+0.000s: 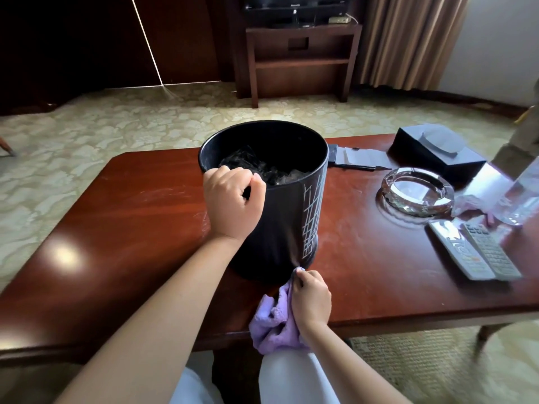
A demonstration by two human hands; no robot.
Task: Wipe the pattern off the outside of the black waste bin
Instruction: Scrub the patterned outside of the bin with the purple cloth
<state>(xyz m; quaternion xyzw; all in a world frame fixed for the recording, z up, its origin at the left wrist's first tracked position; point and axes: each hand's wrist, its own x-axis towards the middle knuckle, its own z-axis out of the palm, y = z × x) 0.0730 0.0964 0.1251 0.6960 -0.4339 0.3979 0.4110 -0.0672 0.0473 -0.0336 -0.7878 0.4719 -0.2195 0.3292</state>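
We have the round black waste bin (280,205) upright near the middle of the glossy reddish-brown wooden table (116,217), dark crumpled liner inside. Our left hand (233,199) clenches over the near rim at nine o'clock, which seems the best hold: the bin looks light and stiff, likely to slide or tip on polished wood unless steadied from the top. Our right hand (310,295) grasps the bunched soft lilac cloth (272,325), one corner touching the bin's foot at six o'clock. The white scratchy line pattern (313,217) remains on the wall toward three o'clock, so we judge that turning the bin is needed.

At two to three o'clock sit a heavy clear glass ashtray (417,191), two grey remote controls (478,252) and a dark tissue box (434,153). Patterned cream carpet (87,135) lies beyond.
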